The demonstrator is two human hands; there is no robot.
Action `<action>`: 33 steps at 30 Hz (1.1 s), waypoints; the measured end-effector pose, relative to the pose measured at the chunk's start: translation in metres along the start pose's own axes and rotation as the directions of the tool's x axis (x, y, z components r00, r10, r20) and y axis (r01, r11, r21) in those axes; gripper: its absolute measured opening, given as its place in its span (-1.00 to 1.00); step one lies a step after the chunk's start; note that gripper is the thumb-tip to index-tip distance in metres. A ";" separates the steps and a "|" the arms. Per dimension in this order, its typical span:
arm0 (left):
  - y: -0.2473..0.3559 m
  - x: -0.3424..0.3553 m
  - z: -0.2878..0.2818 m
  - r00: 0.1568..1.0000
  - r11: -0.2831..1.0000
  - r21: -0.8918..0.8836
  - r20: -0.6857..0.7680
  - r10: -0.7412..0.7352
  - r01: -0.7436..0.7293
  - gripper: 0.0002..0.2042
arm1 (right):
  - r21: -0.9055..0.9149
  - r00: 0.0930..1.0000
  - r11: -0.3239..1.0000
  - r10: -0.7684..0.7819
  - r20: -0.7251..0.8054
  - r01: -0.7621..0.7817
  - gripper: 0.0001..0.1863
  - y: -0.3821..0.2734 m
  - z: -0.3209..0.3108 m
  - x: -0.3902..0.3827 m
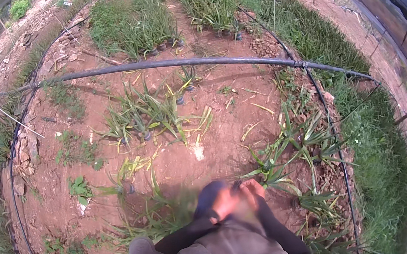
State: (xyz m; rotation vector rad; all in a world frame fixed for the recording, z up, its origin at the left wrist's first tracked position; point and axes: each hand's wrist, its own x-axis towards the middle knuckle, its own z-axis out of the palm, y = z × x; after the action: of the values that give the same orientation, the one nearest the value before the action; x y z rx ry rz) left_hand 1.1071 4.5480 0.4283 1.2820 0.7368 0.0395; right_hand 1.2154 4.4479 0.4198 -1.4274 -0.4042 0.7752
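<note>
My left hand (223, 203) and my right hand (252, 191) are close together just in front of my body, both smeared by motion. The right hand's fingers look curled in. Between the fingertips shows a small dark thing (236, 185), too blurred to name. A rounded dark blue shape (208, 197) lies against the left hand; I cannot tell whether it is cloth or a pot. To the left of it is a blurred green plant (182, 208) with long narrow leaves. Spiky potted plants (275, 169) stand to the right of my hands.
Farther ahead, a cluster of spiky plants in small dark pots (145, 116) stands on reddish soil (227, 139) among yellow cut leaves. A thick dark pipe (166, 63) crosses the bed. Thin black hoses (343, 173) run along the sides, with dense grass (377, 168) at right.
</note>
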 end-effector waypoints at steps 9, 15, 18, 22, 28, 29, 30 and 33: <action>0.135 0.232 -0.020 0.973 0.960 0.253 0.219 0.064 -0.120 -0.64 | -0.113 0.947 0.993 -0.002 -0.321 -0.036 -0.85 -0.013 -0.034 0.227; 0.190 0.365 -0.062 0.951 0.921 0.318 0.279 0.135 -0.225 -0.62 | -0.003 0.931 0.996 -0.079 -0.355 0.084 -0.85 -0.062 -0.015 0.363; 0.250 0.397 -0.067 0.961 0.974 0.217 0.277 -0.001 -0.062 -0.66 | 0.119 0.938 0.993 0.027 -0.346 0.016 -0.86 -0.103 -0.016 0.407; 0.298 0.446 -0.066 0.921 0.980 0.083 0.336 -0.197 0.180 -0.68 | 0.081 0.921 0.997 0.023 -0.390 0.009 -0.87 -0.126 -0.029 0.465; 0.322 0.549 -0.052 0.900 0.984 0.115 0.402 -0.170 0.134 -0.68 | 0.090 0.884 0.992 -0.031 -0.467 0.083 -0.86 -0.159 -0.060 0.553; 0.328 0.566 -0.049 0.886 0.984 0.117 0.430 -0.175 0.138 -0.69 | 0.117 0.879 0.989 -0.020 -0.477 0.086 -0.85 -0.166 -0.066 0.569; 0.341 0.583 -0.047 0.872 0.984 0.109 0.458 -0.175 0.140 -0.70 | 0.105 0.876 0.985 -0.069 -0.478 0.135 -0.87 -0.173 -0.075 0.587; 0.354 0.632 -0.024 0.854 0.984 0.079 0.490 -0.176 0.158 -0.70 | 0.213 0.893 0.973 0.018 -0.450 0.088 -0.87 -0.175 -0.114 0.627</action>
State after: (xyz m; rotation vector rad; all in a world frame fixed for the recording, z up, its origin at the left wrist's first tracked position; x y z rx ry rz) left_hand 1.7129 4.9453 0.4355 1.1873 0.3989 -0.4358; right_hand 1.7718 4.8037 0.4522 -1.3272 0.0204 0.4222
